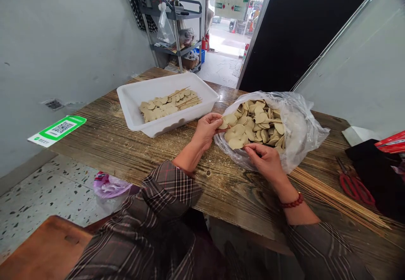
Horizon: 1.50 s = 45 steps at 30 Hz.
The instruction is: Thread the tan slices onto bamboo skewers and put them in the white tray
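My left hand [207, 131] is closed at the left rim of a clear plastic bag [299, 132], its thumb and fingers pinching a thin beige round slice [224, 122]. More flat slices [264, 117] fill the open bag in a loose heap. At the bag's front edge my right hand [267, 161] is closed in a pinch, on what looks like the end of a bamboo skewer, mostly hidden by the fingers. A few overlapping slices [236, 136] lie in a row between both hands. Skewered slices [164, 105] rest in a white plastic tray [129, 103] to the left.
A bundle of bamboo skewers [338, 197] lies right of my right arm. Red-handled scissors [356, 187] and a black box [376, 179] are at the table's right side. A green QR-code card [58, 130] sits at the left edge. Behind the table stands a grey cart [177, 16].
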Tool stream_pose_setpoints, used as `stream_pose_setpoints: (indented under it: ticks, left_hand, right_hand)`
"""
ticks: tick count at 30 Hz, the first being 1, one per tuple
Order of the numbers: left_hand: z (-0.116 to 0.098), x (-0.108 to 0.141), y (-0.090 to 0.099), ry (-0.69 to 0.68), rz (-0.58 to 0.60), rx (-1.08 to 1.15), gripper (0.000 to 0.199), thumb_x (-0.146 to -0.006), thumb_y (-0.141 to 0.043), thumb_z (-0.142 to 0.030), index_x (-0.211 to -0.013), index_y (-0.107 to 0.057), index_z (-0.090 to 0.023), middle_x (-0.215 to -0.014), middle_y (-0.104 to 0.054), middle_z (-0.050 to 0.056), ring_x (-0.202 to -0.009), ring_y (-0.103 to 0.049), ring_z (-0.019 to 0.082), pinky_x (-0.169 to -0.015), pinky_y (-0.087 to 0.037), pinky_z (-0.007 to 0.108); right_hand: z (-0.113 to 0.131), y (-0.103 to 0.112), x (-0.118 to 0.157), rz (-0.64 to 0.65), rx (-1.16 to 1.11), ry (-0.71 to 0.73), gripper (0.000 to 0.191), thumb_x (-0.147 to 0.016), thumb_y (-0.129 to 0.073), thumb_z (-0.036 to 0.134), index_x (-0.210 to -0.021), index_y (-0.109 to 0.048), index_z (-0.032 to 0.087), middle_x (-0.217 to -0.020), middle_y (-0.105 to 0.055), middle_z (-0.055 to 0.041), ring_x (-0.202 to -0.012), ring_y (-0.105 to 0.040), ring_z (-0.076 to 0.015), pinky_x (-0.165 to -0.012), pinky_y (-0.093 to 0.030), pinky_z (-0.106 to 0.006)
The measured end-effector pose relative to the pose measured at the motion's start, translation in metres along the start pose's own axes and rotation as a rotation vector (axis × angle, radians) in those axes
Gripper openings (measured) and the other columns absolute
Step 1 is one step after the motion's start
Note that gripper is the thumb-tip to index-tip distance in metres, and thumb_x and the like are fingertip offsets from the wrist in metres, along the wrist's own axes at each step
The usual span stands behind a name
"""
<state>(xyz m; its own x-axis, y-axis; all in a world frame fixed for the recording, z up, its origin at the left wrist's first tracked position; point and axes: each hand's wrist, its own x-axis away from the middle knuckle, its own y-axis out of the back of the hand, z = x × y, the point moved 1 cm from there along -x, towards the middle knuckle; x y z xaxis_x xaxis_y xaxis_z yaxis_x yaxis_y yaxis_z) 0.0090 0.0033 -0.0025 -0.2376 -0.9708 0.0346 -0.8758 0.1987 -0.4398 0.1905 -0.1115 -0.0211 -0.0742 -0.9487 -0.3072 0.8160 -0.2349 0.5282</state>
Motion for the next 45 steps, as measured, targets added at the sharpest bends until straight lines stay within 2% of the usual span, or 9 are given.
stream_pose_setpoints:
  ticks: [6, 11, 15, 20, 27, 32, 39, 42, 45]
  left_hand:
    - [0.005, -0.003, 0.002, -0.115, -0.002, -0.132, 0.023, -0.066, -0.076, -0.023, -0.081, -0.060, -0.015, -0.066, -0.065, -0.001, -0.060, -0.064, 0.011, -0.060, -0.052, 0.023]
    - [0.006, -0.005, 0.002, -0.148, -0.001, -0.183, 0.017, -0.067, -0.073, -0.017, -0.076, -0.058, -0.015, -0.060, -0.061, -0.003, -0.055, -0.059, 0.009, -0.058, -0.050, 0.021]
    - [0.003, -0.001, -0.001, -0.107, 0.030, -0.169, 0.019, -0.065, -0.075, -0.016, -0.073, -0.059, -0.015, -0.061, -0.061, -0.003, -0.055, -0.057, 0.008, -0.058, -0.050, 0.020]
    - [0.001, 0.002, -0.001, -0.001, 0.142, -0.090, 0.026, -0.063, -0.080, -0.021, -0.078, -0.060, -0.014, -0.069, -0.065, -0.001, -0.061, -0.061, 0.008, -0.061, -0.053, 0.021]
    - [-0.001, 0.003, -0.002, 0.200, 0.157, 0.099, 0.026, -0.073, -0.077, -0.028, -0.084, -0.060, -0.013, -0.074, -0.069, 0.003, -0.061, -0.067, 0.012, -0.062, -0.056, 0.024]
    - [0.003, 0.003, -0.004, 0.212, 0.199, 0.115, 0.022, -0.070, -0.079, -0.018, -0.078, -0.059, -0.012, -0.070, -0.066, 0.000, -0.057, -0.063, 0.008, -0.059, -0.053, 0.019]
    - [0.003, 0.003, -0.002, 0.256, 0.204, 0.144, 0.018, -0.072, -0.075, -0.017, -0.076, -0.058, -0.014, -0.064, -0.063, -0.001, -0.051, -0.060, 0.008, -0.052, -0.051, 0.019]
    - [0.004, 0.005, -0.004, 0.249, 0.199, 0.183, 0.017, -0.073, -0.075, -0.022, -0.080, -0.061, -0.015, -0.070, -0.067, 0.001, -0.057, -0.063, 0.009, -0.056, -0.053, 0.021]
    - [0.008, 0.007, -0.011, 0.236, 0.220, 0.239, 0.019, -0.078, -0.072, -0.028, -0.091, -0.066, -0.015, -0.086, -0.074, 0.007, -0.076, -0.069, 0.016, -0.071, -0.057, 0.027]
  right_hand:
    - [0.002, 0.000, -0.001, 0.001, 0.018, -0.018, 0.027, -0.086, -0.057, 0.038, -0.083, -0.073, 0.016, -0.059, -0.063, -0.0011, -0.057, -0.056, -0.0153, -0.049, -0.037, -0.024]
    - [0.003, 0.000, -0.002, 0.022, 0.010, -0.020, 0.028, -0.086, -0.057, 0.039, -0.080, -0.072, 0.016, -0.055, -0.057, 0.0010, -0.050, -0.048, -0.0124, -0.047, -0.034, -0.024]
    - [0.002, 0.000, -0.001, 0.022, -0.031, -0.052, 0.030, -0.086, -0.057, 0.041, -0.080, -0.072, 0.016, -0.051, -0.053, 0.0024, -0.047, -0.044, -0.0113, -0.047, -0.033, -0.024]
    - [-0.002, -0.001, -0.002, 0.018, -0.144, -0.104, 0.032, -0.086, -0.059, 0.044, -0.082, -0.072, 0.015, -0.048, -0.052, 0.0033, -0.046, -0.043, -0.0104, -0.047, -0.031, -0.023]
    - [-0.001, 0.000, -0.003, -0.023, -0.286, -0.164, 0.032, -0.084, -0.062, 0.045, -0.084, -0.072, 0.015, -0.049, -0.052, 0.0043, -0.046, -0.042, -0.0094, -0.048, -0.031, -0.023]
    - [-0.003, 0.001, -0.003, -0.017, -0.264, -0.151, 0.032, -0.084, -0.061, 0.045, -0.085, -0.072, 0.015, -0.049, -0.051, 0.0043, -0.046, -0.043, -0.0097, -0.048, -0.032, -0.023]
    - [0.000, 0.001, -0.001, -0.059, -0.054, -0.057, 0.030, -0.087, -0.058, 0.041, -0.086, -0.073, 0.015, -0.050, -0.054, 0.0032, -0.047, -0.048, -0.0112, -0.051, -0.036, -0.024]
    - [0.004, 0.001, -0.001, -0.071, -0.028, -0.049, 0.030, -0.087, -0.058, 0.040, -0.086, -0.073, 0.015, -0.050, -0.055, 0.0030, -0.047, -0.048, -0.0113, -0.050, -0.035, -0.024]
    - [0.006, -0.001, 0.000, -0.067, -0.054, -0.062, 0.030, -0.087, -0.057, 0.040, -0.087, -0.073, 0.015, -0.049, -0.054, 0.0031, -0.046, -0.048, -0.0114, -0.049, -0.036, -0.024]
